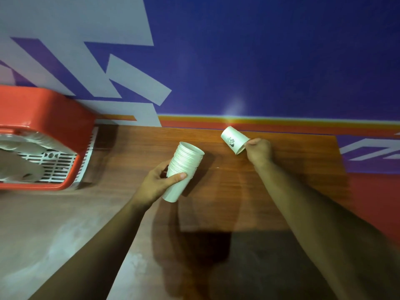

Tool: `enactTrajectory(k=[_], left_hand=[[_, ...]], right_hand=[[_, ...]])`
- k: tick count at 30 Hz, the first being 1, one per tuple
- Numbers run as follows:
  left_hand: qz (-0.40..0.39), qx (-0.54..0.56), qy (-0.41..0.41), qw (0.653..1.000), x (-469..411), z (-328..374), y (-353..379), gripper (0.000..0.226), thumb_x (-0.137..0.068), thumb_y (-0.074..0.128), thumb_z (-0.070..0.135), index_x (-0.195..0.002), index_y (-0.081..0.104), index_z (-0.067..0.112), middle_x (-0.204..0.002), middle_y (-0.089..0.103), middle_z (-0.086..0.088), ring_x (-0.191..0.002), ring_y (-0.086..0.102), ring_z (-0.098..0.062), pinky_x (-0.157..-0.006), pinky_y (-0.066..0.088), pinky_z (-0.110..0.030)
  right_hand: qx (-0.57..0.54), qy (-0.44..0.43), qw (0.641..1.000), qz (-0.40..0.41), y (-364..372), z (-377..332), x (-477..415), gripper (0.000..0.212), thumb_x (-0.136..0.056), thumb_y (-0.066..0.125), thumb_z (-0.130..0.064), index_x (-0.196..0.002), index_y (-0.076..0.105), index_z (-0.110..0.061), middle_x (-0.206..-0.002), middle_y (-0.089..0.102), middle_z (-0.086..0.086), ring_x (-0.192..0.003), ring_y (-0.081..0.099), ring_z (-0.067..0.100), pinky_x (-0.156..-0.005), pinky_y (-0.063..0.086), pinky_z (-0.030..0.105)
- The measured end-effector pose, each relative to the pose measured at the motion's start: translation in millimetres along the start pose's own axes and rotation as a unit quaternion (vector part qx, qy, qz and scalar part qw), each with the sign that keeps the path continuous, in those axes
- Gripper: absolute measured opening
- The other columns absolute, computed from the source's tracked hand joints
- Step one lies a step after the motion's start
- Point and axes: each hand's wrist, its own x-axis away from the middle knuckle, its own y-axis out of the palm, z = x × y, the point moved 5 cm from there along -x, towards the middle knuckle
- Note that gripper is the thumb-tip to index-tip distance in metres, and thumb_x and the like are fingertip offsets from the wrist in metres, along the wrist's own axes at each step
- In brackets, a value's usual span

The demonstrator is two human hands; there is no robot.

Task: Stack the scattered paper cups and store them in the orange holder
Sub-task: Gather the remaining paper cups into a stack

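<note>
I see my left hand (159, 184) wrapped round a tilted stack of white paper cups (183, 171); right hand (258, 151) pinches one printed white paper cup (234, 139) by its rim near the wall – bare brown wooden tabletop (249, 191) btwn them, orange plastic holder (49, 118) far left.

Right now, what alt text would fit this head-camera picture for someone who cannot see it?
A person's left hand holds a stack of paper cups while the right hand holds a single cup by its rim, above a wooden table. An orange holder sits far left.

One cup stack (184, 169), one loose cup (234, 139), one orange holder (43, 109), perhaps.
</note>
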Motion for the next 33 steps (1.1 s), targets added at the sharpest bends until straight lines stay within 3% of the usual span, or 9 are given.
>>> enactTrajectory(k=[6, 11, 14, 16, 19, 22, 27, 30, 33], left_hand=[[0.001, 0.005, 0.015, 1.000, 15, 6, 1, 0.059, -0.071, 0.083, 0.052, -0.125, 0.070, 0.033, -0.120, 0.075, 0.000, -0.111, 0.071, -0.022, -0.093, 0.059, -0.040], [0.020, 0.003, 0.009, 1.000, 25, -3, -14, 0.063, -0.070, 0.084, 0.053, -0.127, 0.068, 0.032, -0.122, 0.074, 0.000, -0.112, 0.071, -0.021, -0.095, 0.059, -0.041], [0.028, -0.006, 0.013, 0.999, 34, -4, -27, 0.066, -0.068, 0.085, 0.053, -0.128, 0.067, 0.032, -0.120, 0.074, 0.001, -0.108, 0.071, -0.016, -0.088, 0.060, -0.032], [0.036, -0.020, 0.011, 0.999, 41, -3, -37, 0.061, -0.072, 0.088, 0.047, -0.127, 0.066, 0.032, -0.118, 0.074, 0.002, -0.104, 0.071, -0.011, -0.081, 0.059, -0.024], [0.025, -0.082, 0.028, 0.996, 54, 4, -50, 0.051, -0.080, 0.087, 0.030, -0.124, 0.062, 0.037, -0.115, 0.072, 0.010, -0.098, 0.067, 0.005, -0.078, 0.054, -0.017], [-0.013, -0.145, 0.061, 0.987, 73, 16, -66, 0.057, -0.077, 0.089, 0.031, -0.125, 0.061, 0.041, -0.119, 0.071, 0.012, -0.109, 0.067, -0.001, -0.094, 0.056, -0.028], [-0.050, -0.147, 0.131, 0.979, 107, 50, -89, 0.055, -0.080, 0.087, 0.015, -0.130, 0.066, 0.026, -0.123, 0.073, 0.001, -0.113, 0.068, -0.013, -0.095, 0.055, -0.027], [-0.061, -0.143, 0.153, 0.976, 127, 63, -105, 0.058, -0.080, 0.087, 0.015, -0.134, 0.065, 0.023, -0.127, 0.071, 0.005, -0.118, 0.067, -0.012, -0.099, 0.053, -0.025], [-0.055, -0.119, 0.153, 0.979, 147, 69, -117, 0.055, -0.082, 0.086, 0.014, -0.132, 0.066, 0.021, -0.126, 0.072, 0.005, -0.117, 0.067, -0.013, -0.099, 0.052, -0.023]], right_hand=[[-0.116, 0.074, 0.989, -0.045, 2, -2, 13, 0.035, -0.086, 0.072, -0.033, -0.097, 0.069, 0.000, -0.089, 0.065, 0.011, -0.078, 0.059, 0.022, -0.065, 0.042, 0.028], [-0.154, 0.122, 0.980, -0.026, 22, -14, 18, 0.035, -0.088, 0.069, -0.016, -0.117, 0.064, 0.004, -0.100, 0.066, 0.014, -0.067, 0.058, 0.019, -0.060, 0.046, 0.027], [-0.165, 0.067, 0.984, -0.016, 18, -31, 46, 0.026, -0.088, 0.066, -0.009, -0.108, 0.066, 0.007, -0.113, 0.069, 0.020, -0.095, 0.066, 0.030, -0.080, 0.051, 0.035], [-0.149, -0.005, 0.988, -0.030, 12, -48, 73, 0.020, -0.087, 0.066, -0.010, -0.094, 0.068, 0.009, -0.109, 0.070, 0.023, -0.095, 0.066, 0.034, -0.076, 0.050, 0.035], [-0.157, -0.104, 0.980, -0.060, -1, -74, 112, 0.012, -0.085, 0.067, -0.013, -0.081, 0.072, -0.003, -0.092, 0.071, 0.015, -0.081, 0.063, 0.016, -0.065, 0.045, 0.021], [-0.166, -0.162, 0.967, -0.106, -9, -99, 151, 0.007, -0.085, 0.070, -0.015, -0.079, 0.072, -0.010, -0.107, 0.062, -0.001, -0.086, 0.058, -0.001, -0.066, 0.044, 0.008], [-0.137, -0.244, 0.937, -0.209, -3, -133, 216, 0.027, -0.081, 0.073, -0.008, -0.063, 0.065, -0.025, -0.120, 0.062, 0.003, -0.097, 0.060, 0.005, -0.079, 0.041, 0.020], [-0.148, -0.245, 0.920, -0.268, 5, -145, 251, 0.017, -0.079, 0.073, -0.011, -0.066, 0.065, -0.017, -0.112, 0.066, 0.020, -0.095, 0.059, 0.010, -0.079, 0.040, 0.029], [-0.163, -0.254, 0.905, -0.301, 18, -151, 285, 0.014, -0.077, 0.075, -0.020, -0.067, 0.065, -0.019, -0.114, 0.066, 0.022, -0.089, 0.057, 0.011, -0.081, 0.041, 0.030]])
